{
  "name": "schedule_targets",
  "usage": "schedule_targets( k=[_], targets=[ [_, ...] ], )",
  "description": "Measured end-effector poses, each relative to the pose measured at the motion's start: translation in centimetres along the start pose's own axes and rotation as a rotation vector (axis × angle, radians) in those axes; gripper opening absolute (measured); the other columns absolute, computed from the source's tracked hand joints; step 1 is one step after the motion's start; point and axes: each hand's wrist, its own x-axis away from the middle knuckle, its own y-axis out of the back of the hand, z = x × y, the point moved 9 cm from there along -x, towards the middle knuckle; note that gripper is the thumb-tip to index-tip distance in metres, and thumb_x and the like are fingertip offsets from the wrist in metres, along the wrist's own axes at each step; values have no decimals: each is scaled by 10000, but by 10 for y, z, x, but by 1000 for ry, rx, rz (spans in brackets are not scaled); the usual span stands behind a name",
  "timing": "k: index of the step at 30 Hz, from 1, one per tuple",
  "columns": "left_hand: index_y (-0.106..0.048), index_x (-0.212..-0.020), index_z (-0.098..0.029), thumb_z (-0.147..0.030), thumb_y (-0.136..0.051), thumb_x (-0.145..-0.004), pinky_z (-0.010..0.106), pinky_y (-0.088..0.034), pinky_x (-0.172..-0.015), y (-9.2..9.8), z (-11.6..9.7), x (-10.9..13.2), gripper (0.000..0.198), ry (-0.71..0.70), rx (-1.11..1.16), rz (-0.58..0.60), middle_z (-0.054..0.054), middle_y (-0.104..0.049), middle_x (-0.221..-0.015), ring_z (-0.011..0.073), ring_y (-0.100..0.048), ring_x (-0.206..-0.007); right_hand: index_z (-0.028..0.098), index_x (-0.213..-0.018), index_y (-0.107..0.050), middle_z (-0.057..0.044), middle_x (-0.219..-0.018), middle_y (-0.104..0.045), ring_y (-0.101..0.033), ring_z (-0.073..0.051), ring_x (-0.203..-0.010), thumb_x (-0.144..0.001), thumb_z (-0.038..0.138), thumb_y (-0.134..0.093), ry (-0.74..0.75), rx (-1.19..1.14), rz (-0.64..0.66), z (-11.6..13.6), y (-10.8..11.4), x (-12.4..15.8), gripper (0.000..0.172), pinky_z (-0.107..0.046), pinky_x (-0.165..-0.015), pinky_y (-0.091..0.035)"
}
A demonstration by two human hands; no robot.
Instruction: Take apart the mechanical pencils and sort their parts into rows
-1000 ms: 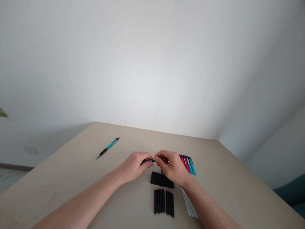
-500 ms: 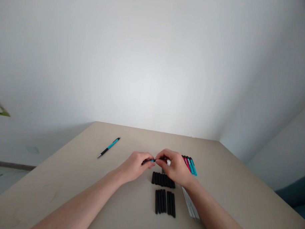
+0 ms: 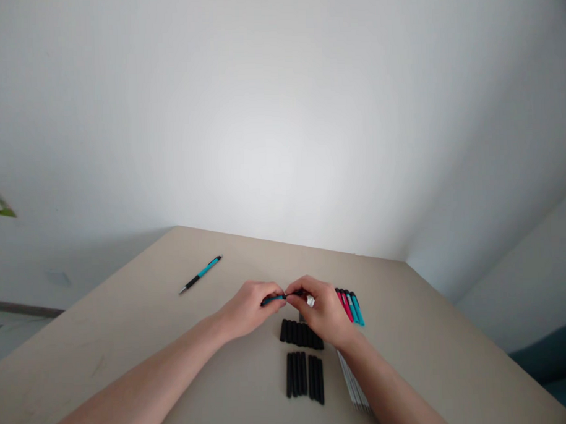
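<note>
My left hand is closed round a blue pen barrel with a black end, held level above the table. At the barrel's right end, my right hand pinches a thin black pen part between thumb and fingertips. The two parts meet end to end; whether they are joined I cannot tell. Below the hands lies a row of short black grips, partly behind my right hand. A finished-looking blue and black pen rests apart at the left.
Pink and blue pen barrels lie right of my right hand. White refills sit beside my right forearm. Two groups of black tubes lie nearer me on the beige table. A white wall stands behind.
Both hands keep hold of the pen parts and barely move. The whole view has shifted slightly; the things on the table lie as before.
</note>
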Motion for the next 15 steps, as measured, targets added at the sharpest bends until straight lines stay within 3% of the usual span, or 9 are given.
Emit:
schedule_targets(
  k=[5, 15],
  targets=[
    [-654, -826, -175, -206, -507, -866, 208, -365, -601, 0, -3, 1, 156, -45, 26, -15, -21, -609, -699, 114, -499, -627, 184, -778, -680, -21, -719, -696, -612, -137, -657, -889, 294, -530, -68, -16, 46, -5, -4, -1, 217, -231, -629, -457],
    [-634, -758, -167, -198, -499, -881, 222, -355, -606, 3, -6, 1, 185, -44, -27, -20, -27, -585, -678, 120, -502, -642, 189, -772, -685, -13, -727, -687, -615, -151, -672, -826, 204, -601, -45, -17, -12, -2, 0, -2, 101, -243, -648, -453]
  ],
)
